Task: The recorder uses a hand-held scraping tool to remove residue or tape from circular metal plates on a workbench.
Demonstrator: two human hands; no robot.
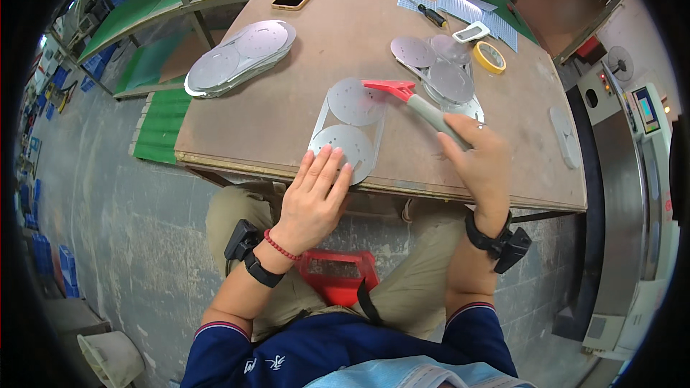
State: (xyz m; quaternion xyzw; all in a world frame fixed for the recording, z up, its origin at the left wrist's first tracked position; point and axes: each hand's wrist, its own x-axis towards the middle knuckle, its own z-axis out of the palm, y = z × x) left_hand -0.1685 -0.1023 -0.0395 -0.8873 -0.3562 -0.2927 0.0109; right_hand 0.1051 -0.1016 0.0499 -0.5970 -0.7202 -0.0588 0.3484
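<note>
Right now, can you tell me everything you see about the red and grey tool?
The red and grey tool has a straight grey handle and a bright red head that flares toward its tip; both look like plastic. It slants, with the head pointing left and the handle running down to the right. The right hand grips the handle's far end. The head's tip is over the upper disc of the silvery plate; I can't tell if they touch.

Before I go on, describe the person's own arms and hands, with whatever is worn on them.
The left hand and right hand are ungloved. Each wrist carries a black strap with a boxy black device; the left also has a red beaded bracelet. Short navy sleeves have striped trim.
</note>
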